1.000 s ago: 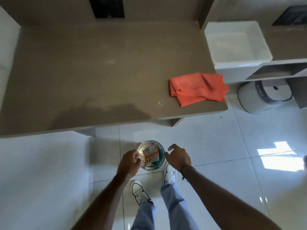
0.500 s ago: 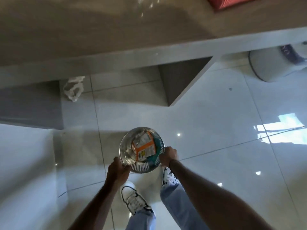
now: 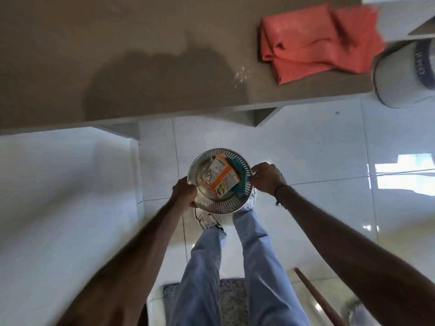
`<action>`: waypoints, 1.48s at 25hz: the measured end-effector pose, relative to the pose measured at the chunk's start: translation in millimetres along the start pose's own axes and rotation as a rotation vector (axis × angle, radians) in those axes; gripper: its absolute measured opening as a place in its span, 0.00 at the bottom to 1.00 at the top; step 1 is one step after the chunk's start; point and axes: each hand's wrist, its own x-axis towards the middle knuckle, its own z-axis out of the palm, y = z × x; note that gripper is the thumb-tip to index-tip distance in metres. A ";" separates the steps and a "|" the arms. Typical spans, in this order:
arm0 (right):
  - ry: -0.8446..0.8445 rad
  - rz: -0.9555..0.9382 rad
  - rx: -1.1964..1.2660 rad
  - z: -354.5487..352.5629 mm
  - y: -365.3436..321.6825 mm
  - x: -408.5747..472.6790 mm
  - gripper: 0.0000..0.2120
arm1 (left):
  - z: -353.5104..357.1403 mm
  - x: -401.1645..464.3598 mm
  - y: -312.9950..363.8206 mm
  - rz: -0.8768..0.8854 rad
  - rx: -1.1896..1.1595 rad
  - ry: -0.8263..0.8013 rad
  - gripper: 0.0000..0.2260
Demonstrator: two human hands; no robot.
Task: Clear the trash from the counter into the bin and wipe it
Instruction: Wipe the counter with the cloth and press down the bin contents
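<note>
A round silver metal bin (image 3: 244, 168) with a slotted rim hangs in front of my legs, above the floor. Inside lie an orange and white carton (image 3: 220, 176) and something teal (image 3: 237, 184). My left hand (image 3: 184, 191) grips the bin's left rim and my right hand (image 3: 267, 178) grips its right rim. A folded red-orange cloth (image 3: 317, 41) lies on the brown counter (image 3: 117, 55) at the right. White crumbs (image 3: 241, 76) are scattered on the counter left of the cloth.
A white cylindrical appliance (image 3: 404, 74) stands on the tiled floor past the counter's right end. A brown stick (image 3: 317, 300) and a grey mat (image 3: 231, 302) lie behind my feet. A white cabinet face (image 3: 66, 196) is at the left.
Both hands went from the bin's sides to gripping its rim and the bin has come up off the floor. The view swung back up, so the counter and cloth show again.
</note>
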 end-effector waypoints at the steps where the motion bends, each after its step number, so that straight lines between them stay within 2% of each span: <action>1: 0.037 -0.052 0.002 -16.4 -9.6 -19.0 0.16 | -8.9 -18.7 7.4 -0.013 -0.027 0.002 0.10; 4: 0.243 -0.262 0.092 -61.2 -36.7 -62.0 0.12 | -27.0 -56.2 28.5 -0.039 -0.034 -0.005 0.12; 8: 0.824 -0.662 0.173 -127.9 -62.0 -94.6 0.07 | -39.9 -87.2 44.4 -0.044 -0.032 0.013 0.11; 9: 0.955 -0.736 0.130 -148.1 -64.4 -93.0 0.10 | -42.5 -91.5 45.3 -0.047 -0.032 0.016 0.11; 11: 1.050 -0.725 -0.045 -186.9 -64.6 -78.1 0.26 | -45.9 -96.4 44.9 -0.057 -0.042 0.028 0.11; 13: 0.934 -0.577 -0.262 -217.3 -62.3 -55.0 0.45 | -45.8 -98.6 43.2 -0.057 -0.041 0.043 0.11; 14: 0.839 -0.507 -0.349 -228.1 -60.8 -42.6 0.48 | -44.3 -99.3 42.3 -0.057 -0.038 0.043 0.11; 16: 0.687 -0.437 -0.457 -238.4 -58.0 -17.8 0.48 | -40.6 -98.1 40.3 -0.067 -0.056 0.033 0.12; 21: 0.669 -0.350 -0.402 -229.4 -78.0 13.9 0.46 | -33.2 -92.0 35.2 -0.105 -0.083 0.000 0.14; 23: 0.634 -0.379 -0.369 -217.8 -97.1 12.0 0.51 | -30.6 -91.9 34.9 -0.104 -0.083 -0.019 0.14; 27: 0.482 -0.644 -0.549 -182.3 -119.5 -16.9 0.60 | -32.6 -94.5 38.3 -0.099 -0.094 -0.032 0.13; 29: 0.448 -0.764 -0.634 -167.4 -119.4 -35.7 0.56 | -35.8 -97.0 40.3 -0.094 -0.106 -0.032 0.14; 33: 0.386 -1.019 -0.653 -141.3 -122.2 -67.0 0.35 | -46.4 -99.3 43.9 -0.076 -0.113 -0.013 0.14; 35: 0.298 -1.196 -0.462 -128.1 -125.5 -80.8 0.20 | -51.0 -100.3 44.9 -0.059 -0.117 -0.022 0.15; 37: 0.171 -1.196 -0.129 -122.5 -131.6 -93.3 0.10 | -54.4 -101.0 45.8 -0.059 -0.152 -0.016 0.17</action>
